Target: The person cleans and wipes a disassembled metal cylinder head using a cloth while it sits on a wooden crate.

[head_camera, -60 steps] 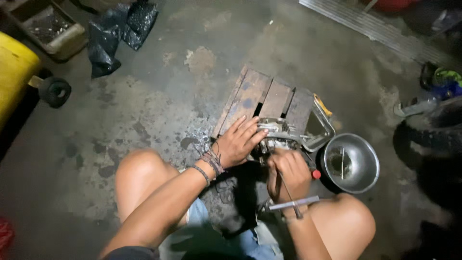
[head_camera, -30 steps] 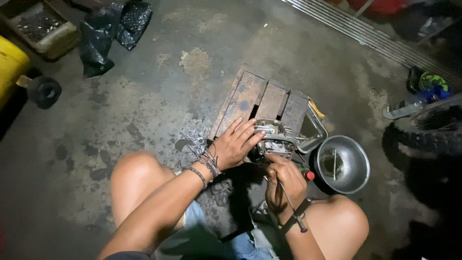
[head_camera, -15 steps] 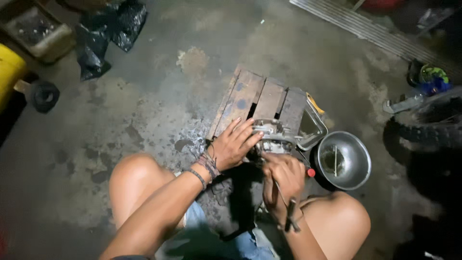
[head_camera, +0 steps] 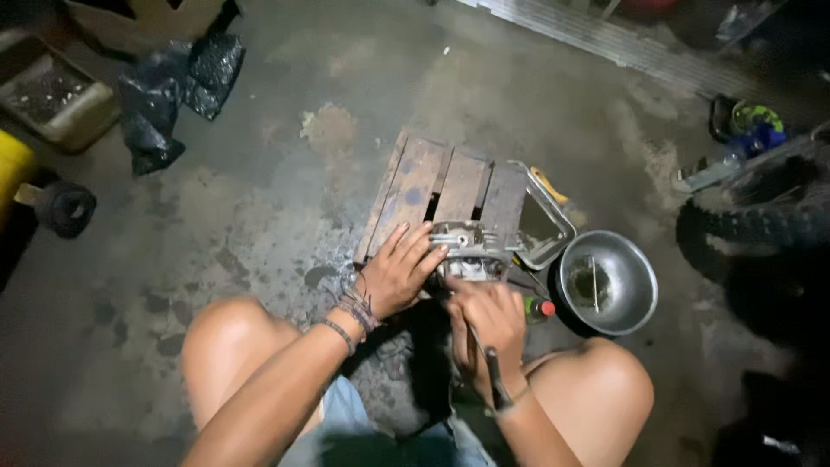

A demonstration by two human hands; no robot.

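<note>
We're looking down on a grey metal engine part (head_camera: pixel 468 249), finned and lumpy, sitting at the near edge of a small wooden slat platform (head_camera: pixel 437 192) on the stained concrete floor (head_camera: pixel 259 199). Our left hand (head_camera: pixel 399 270) lies spread over the part's left side, fingers splayed and pressing against it, wrist ringed with dark bracelets (head_camera: pixel 348 313). Our right hand (head_camera: pixel 490 316) is closed round a slim dark-handled tool (head_camera: pixel 493 374), its working end hidden under the fingers right at the part's near face; what kind of tool it is we can't tell. Just beside that hand there's a small red-tipped object (head_camera: pixel 539 307) on the floor. To the right sits a round metal bowl (head_camera: pixel 607 282), with a rectangular metal tray (head_camera: pixel 541 227) tilted against the platform between them, and something yellow (head_camera: pixel 549 185) behind it. Bare knees frame the work on both sides. Further out: a tyre (head_camera: pixel 761 227) at far right, black plastic bags (head_camera: pixel 173 95) upper left, and a yellow container (head_camera: pixel 13 169) at the left edge.
</note>
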